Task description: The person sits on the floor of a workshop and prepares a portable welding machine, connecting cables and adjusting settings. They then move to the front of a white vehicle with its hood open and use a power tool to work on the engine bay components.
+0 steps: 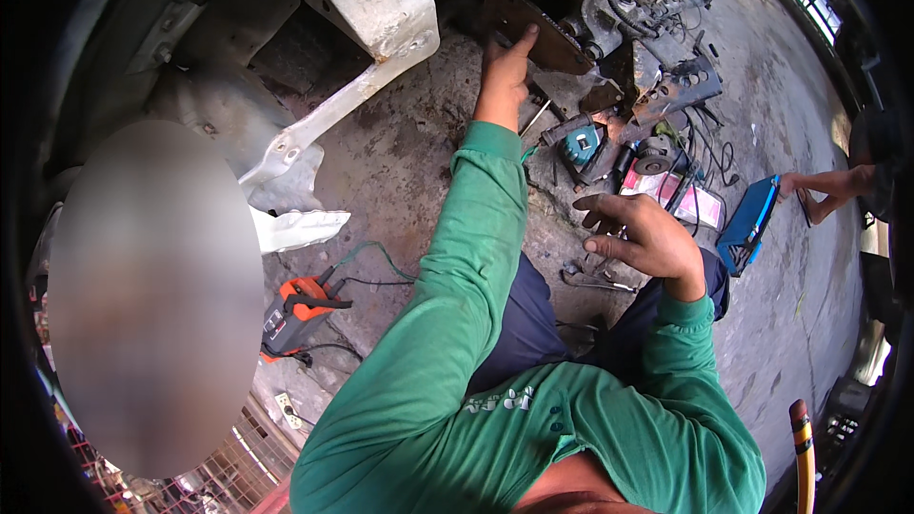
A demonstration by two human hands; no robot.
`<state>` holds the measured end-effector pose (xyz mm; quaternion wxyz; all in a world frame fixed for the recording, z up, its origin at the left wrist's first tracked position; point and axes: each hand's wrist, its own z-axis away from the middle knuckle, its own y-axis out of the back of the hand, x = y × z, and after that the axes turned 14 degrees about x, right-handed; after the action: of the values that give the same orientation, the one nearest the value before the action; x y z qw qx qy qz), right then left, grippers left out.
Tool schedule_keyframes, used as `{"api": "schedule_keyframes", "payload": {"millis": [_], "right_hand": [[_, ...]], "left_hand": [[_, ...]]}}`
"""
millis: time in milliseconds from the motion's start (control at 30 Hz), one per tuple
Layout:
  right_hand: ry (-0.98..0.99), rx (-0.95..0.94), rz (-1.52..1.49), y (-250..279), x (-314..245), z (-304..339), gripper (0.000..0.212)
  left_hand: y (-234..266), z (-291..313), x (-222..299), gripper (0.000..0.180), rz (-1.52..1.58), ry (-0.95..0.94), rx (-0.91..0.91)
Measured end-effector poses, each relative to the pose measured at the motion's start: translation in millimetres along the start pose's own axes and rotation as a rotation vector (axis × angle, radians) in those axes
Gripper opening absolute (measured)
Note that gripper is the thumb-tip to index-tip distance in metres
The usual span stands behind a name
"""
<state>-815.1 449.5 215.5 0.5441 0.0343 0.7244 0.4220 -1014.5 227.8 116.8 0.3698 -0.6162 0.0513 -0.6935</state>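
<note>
My left hand (505, 76) reaches far forward, its fingers closed on the edge of a flat, dark brown, rusty-looking metal plate (545, 36). The thumb lies on the plate's face; the other fingers are mostly hidden. Closer to my body, my right hand (652, 240) hovers over my knees with its fingers apart and slightly bent, holding nothing. Beyond it on the concrete lie a teal power tool (581, 145) and an angle grinder (657, 154) with a disc on it. Near the plate's right end is a perforated metal bracket (681, 90).
At left, a pale metal vehicle frame (390, 9) juts over the floor. Below it stands an orange and black welding machine (297, 316) with cables. Right of my knees is a blue case (747, 226), beside another person's bare leg (843, 192). A blurred oval hides the far left.
</note>
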Motion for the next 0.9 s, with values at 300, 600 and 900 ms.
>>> {"api": "schedule_keyframes", "payload": {"millis": [300,600,900], "right_hand": [[-0.145,-0.005,0.036,5,-1,17,0.051],[-0.215,0.052,0.192,36,9,29,0.047],[-0.206,0.18,0.286,105,-11,33,0.045]], "left_hand": [[7,-30,-16,0.061,0.334,0.316,-0.198],[2,-30,-14,0.066,0.284,0.268,-0.226],[15,-29,-2,0.072,0.212,0.282,-0.135]]}}
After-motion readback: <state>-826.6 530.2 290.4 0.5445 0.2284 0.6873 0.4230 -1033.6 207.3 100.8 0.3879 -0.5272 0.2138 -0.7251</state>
